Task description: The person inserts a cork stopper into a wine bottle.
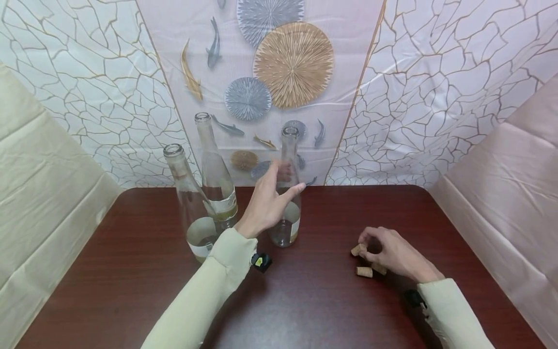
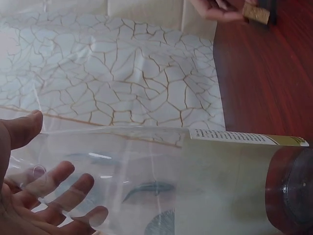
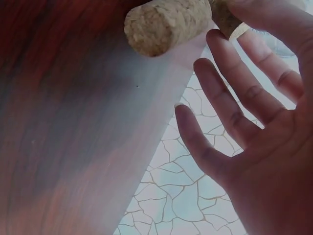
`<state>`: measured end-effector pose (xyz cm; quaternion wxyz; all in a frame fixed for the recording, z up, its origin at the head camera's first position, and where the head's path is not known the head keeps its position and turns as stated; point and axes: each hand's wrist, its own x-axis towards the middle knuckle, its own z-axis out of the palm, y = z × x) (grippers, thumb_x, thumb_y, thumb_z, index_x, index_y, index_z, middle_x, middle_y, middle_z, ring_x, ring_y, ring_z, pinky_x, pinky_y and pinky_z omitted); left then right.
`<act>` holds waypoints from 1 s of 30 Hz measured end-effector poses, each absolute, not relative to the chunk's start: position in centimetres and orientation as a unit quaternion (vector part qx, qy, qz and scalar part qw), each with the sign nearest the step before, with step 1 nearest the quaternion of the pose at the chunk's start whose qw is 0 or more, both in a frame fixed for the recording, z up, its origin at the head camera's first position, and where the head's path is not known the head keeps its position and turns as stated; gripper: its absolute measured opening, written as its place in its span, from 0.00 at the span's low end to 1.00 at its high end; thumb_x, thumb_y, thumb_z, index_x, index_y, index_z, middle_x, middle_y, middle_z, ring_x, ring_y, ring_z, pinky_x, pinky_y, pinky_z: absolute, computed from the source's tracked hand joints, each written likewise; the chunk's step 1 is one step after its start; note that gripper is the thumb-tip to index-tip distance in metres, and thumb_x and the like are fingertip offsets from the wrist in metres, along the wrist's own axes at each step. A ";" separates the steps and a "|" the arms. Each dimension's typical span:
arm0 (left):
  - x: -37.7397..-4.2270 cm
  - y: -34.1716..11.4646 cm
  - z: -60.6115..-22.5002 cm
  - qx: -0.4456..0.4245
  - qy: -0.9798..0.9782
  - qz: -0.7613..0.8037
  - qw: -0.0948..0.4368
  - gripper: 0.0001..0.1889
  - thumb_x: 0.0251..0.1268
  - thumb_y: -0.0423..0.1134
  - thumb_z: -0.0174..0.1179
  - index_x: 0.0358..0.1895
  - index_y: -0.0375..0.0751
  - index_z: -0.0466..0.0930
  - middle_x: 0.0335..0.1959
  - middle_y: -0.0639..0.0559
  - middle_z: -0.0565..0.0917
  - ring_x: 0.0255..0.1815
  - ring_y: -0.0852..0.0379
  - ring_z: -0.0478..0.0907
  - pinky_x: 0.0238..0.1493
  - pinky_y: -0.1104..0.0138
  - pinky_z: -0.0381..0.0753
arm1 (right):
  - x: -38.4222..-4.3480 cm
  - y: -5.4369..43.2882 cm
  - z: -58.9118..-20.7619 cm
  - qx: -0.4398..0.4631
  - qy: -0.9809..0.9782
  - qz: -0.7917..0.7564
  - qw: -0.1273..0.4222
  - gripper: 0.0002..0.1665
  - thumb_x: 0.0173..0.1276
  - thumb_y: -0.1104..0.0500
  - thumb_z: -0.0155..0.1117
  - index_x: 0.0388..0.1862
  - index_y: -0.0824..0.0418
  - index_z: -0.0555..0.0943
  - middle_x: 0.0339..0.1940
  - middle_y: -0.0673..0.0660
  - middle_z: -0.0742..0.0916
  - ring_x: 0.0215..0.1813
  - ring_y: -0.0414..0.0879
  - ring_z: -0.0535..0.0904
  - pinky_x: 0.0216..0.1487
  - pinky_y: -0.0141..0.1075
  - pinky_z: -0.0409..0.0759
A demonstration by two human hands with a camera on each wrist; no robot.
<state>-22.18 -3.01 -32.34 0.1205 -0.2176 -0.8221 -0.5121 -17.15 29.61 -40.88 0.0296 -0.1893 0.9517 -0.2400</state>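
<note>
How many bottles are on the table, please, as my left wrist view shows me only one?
Observer: Three; in the head view, a nearer bottle and a farther bottle stand left of the bottle you see.
Operator: Thank you; is any of them stoppered?
Observer: No; in the head view, all three mouths look open.
Operator: One cork shows by the right hand; are there others, please?
Observer: Yes, the head view shows three corks there.
</note>
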 end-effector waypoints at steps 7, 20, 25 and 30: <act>-20.5 -3.0 -32.3 -0.224 -0.823 -0.509 0.112 0.27 0.69 0.48 0.66 0.66 0.45 0.70 0.55 0.51 0.84 0.58 0.55 0.80 0.64 0.57 0.77 | -17.4 29.3 -41.0 -0.201 0.958 -0.203 -0.002 0.12 0.61 0.61 0.76 0.36 0.46 0.82 0.34 0.40 0.85 0.42 0.44 0.78 0.45 0.38 0.76; -18.5 -3.5 -32.4 -0.269 -0.797 -0.536 0.068 0.24 0.68 0.45 0.68 0.64 0.47 0.72 0.53 0.57 0.84 0.53 0.63 0.82 0.61 0.61 0.79 | -17.6 29.3 -41.5 -0.233 0.953 -0.193 -0.030 0.09 0.62 0.57 0.77 0.40 0.47 0.89 0.38 0.39 0.87 0.45 0.40 0.81 0.50 0.41 0.81; -18.0 -3.5 -32.4 -0.278 -0.793 -0.540 0.057 0.27 0.67 0.48 0.68 0.66 0.51 0.71 0.55 0.57 0.85 0.56 0.65 0.81 0.62 0.61 0.79 | -17.5 29.2 -41.6 -0.239 0.952 -0.187 -0.035 0.11 0.62 0.55 0.77 0.44 0.50 0.90 0.39 0.40 0.88 0.46 0.40 0.80 0.53 0.44 0.82; -17.7 -3.7 -32.6 -0.268 -0.811 -0.518 0.057 0.29 0.67 0.51 0.68 0.68 0.56 0.71 0.55 0.61 0.85 0.61 0.64 0.78 0.66 0.57 0.75 | -17.4 29.4 -41.5 -0.223 0.956 -0.191 -0.021 0.10 0.63 0.53 0.77 0.43 0.48 0.89 0.39 0.41 0.87 0.46 0.41 0.80 0.52 0.42 0.81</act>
